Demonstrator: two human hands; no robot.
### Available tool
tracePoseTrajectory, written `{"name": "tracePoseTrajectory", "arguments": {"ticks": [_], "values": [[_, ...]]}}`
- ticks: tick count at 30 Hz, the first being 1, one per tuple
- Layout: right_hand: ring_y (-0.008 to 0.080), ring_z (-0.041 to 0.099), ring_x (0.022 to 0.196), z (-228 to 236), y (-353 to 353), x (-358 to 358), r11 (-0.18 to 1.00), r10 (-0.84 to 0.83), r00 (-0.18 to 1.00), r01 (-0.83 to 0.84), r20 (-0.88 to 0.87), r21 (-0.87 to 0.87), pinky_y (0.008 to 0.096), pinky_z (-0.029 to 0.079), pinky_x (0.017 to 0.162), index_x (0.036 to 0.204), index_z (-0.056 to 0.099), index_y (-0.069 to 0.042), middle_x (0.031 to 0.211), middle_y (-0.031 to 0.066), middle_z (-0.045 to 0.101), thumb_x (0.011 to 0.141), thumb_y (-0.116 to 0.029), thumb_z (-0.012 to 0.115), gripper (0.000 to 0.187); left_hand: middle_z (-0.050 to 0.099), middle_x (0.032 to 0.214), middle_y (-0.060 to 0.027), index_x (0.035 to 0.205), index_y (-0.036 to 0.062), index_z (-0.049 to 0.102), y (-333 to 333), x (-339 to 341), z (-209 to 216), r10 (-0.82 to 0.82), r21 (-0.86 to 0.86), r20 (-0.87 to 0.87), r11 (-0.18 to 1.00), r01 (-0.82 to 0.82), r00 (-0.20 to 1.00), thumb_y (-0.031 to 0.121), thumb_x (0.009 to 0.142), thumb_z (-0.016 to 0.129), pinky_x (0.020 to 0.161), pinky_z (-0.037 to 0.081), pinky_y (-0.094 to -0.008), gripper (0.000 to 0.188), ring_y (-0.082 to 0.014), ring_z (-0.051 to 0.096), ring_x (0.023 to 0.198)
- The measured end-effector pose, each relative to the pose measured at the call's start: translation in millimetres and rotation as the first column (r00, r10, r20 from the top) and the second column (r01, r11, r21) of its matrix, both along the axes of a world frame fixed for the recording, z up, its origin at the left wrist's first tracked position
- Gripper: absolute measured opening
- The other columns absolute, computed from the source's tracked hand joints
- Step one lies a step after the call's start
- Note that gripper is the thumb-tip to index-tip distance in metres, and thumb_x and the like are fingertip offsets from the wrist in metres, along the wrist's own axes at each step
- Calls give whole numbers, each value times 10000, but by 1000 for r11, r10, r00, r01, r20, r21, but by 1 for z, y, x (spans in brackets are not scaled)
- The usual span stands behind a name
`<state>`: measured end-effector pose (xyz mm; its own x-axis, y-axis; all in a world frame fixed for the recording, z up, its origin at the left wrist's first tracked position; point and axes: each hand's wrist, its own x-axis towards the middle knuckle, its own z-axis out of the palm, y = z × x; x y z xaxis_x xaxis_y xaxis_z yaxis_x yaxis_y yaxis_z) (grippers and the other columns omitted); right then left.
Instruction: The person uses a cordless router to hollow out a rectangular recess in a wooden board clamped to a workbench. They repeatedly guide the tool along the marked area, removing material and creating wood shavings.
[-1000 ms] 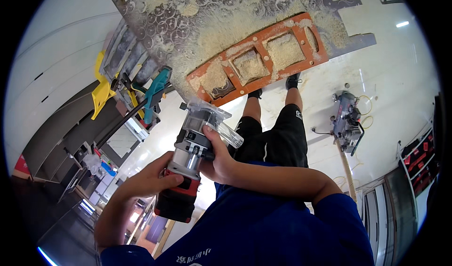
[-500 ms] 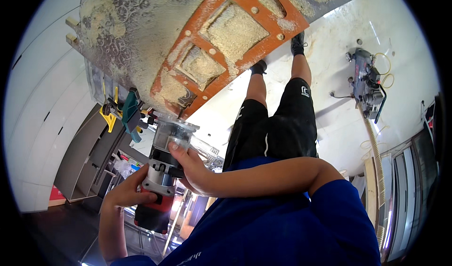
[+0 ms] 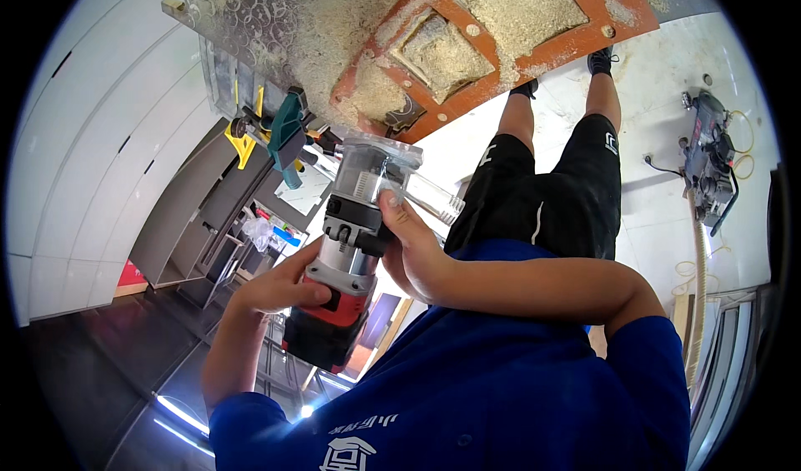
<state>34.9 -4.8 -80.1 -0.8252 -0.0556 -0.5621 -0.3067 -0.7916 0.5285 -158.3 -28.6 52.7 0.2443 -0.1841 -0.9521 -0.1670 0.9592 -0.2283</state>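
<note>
A handheld trim router (image 3: 354, 258) with a red and black body, a silver middle and a clear base is held in both my hands. My left hand (image 3: 284, 286) wraps its lower red body, thumb lying by a dark switch. Across the silver collar and clear base, my right hand (image 3: 413, 241) grips with its thumb up; its other fingers are partly hidden behind the tool. Just beyond the base lies an orange-brown template (image 3: 430, 127) with squarish cutouts and round holes, heaped with sawdust. The base overlaps the template's near corner in view; whether they touch I cannot tell.
Beneath the template is a patterned grey board (image 3: 250, 33) strewn with sawdust. A green clamp (image 3: 288, 137) and a yellow one (image 3: 242, 147) are at its left edge. To the right, a grey and black machine (image 3: 709, 158) with a hose stands on the pale floor.
The whole view has shifted, so board, template and router appear farther right, with the board and template higher. Both hands keep their grip on the router. The bit seen earlier no longer shows clearly.
</note>
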Motion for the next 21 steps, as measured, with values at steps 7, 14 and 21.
{"name": "tracePoseTrajectory", "arguments": {"ticks": [7, 14, 21], "values": [[167, 627, 1078, 3, -5, 5, 988, -123, 968, 97, -218, -123, 332, 497, 948, 1329, 499, -21, 1188, 96, 639, 988, -459, 609, 565, 526, 1405, -107, 1532, 10, 283, -12, 18, 23, 67, 56, -39, 996, -65, 997, 310, 757, 858, 1105, 367, -373, 1010, -185, 483, 1300], [227, 587, 1205, -1, -12, 9, 1000, -26, 956, 29, -293, 7, 402, 441, 1059, 1386, 478, -55, 1297, 136, 603, 962, -637, 511, 721, 521, 1403, -112, 1523, -10, 286, -22, 27, 28, 165, 61, -43, 985, -162, 985, 358, 791, 826, 1093, 374, -366, 981, -192, 494, 1293], [227, 591, 1201, -4, -16, 7, 996, -84, 949, 67, -305, -66, 403, 450, 1056, 1381, 483, -52, 1290, 133, 603, 967, -650, 487, 727, 521, 1402, -119, 1521, -19, 280, -20, 26, 22, 177, 64, -7, 982, -176, 984, 356, 803, 817, 1075, 394, -361, 972, -190, 498, 1291]]}}
